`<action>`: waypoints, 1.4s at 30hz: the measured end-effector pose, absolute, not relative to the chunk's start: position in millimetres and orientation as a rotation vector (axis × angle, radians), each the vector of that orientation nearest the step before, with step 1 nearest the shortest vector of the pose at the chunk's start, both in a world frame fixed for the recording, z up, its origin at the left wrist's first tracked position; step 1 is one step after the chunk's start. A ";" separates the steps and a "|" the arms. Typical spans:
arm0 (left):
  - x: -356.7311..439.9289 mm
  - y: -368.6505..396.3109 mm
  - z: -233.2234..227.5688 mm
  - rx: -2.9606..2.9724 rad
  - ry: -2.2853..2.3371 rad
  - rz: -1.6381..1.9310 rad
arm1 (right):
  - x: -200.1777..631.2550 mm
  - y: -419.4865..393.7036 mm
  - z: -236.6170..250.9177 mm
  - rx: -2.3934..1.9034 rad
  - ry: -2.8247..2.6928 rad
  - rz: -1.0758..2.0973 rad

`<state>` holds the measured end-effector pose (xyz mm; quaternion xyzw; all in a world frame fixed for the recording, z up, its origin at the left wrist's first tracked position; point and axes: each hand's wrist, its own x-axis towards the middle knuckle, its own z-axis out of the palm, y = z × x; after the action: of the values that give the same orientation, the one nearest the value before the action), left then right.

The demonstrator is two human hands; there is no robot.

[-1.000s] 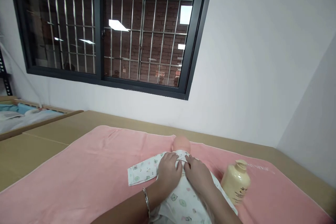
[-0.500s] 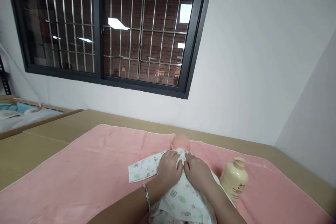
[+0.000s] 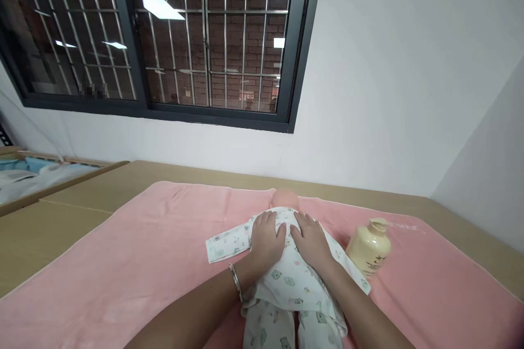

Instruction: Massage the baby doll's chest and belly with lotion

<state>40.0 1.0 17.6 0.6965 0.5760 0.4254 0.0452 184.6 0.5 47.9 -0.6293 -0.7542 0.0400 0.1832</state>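
Note:
A baby doll (image 3: 285, 198) lies on a pink towel, its head toward the wall. It wears a white printed top (image 3: 286, 278) and matching trousers (image 3: 268, 327). My left hand (image 3: 267, 240) rests flat on the left side of the doll's upper body, fingers stretched toward its head, with a silver bangle (image 3: 236, 282) on that wrist. On the right side of the chest lies my right hand (image 3: 311, 242), fingers spread and pressed on the cloth. The sleeves reach out to both sides, the right one partly behind my forearm.
The pink towel (image 3: 164, 245) covers much of a brown tabletop (image 3: 82, 199). A cream pump bottle (image 3: 369, 248) stands right of the doll, close to the right sleeve. At far left sits a wooden-edged bed (image 3: 49, 180) with bedding. Behind are a wall and a barred window (image 3: 213, 49).
My fingers have spread out flat on the doll's top, where they were gathered near its neckline. The view has tilted down, showing the trousers and the right sleeve.

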 end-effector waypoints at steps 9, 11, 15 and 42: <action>39.6 3.3 13.6 2.108 1.749 1.288 | 186.3 2.5 40.9 -1.750 -2.102 0.081; 39.8 4.5 13.1 2.121 1.744 1.267 | 186.8 3.2 40.2 -1.741 -2.105 0.080; 40.0 6.3 13.4 2.141 1.709 1.242 | 187.1 3.3 40.3 -1.739 -2.107 0.084; 41.1 8.4 7.3 2.058 1.660 1.352 | 190.9 7.3 40.9 -1.706 -2.125 0.035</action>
<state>41.1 8.4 7.3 0.6904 0.5570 0.4535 0.0861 190.9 7.3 40.9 -0.6126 -0.7628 0.0125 0.2067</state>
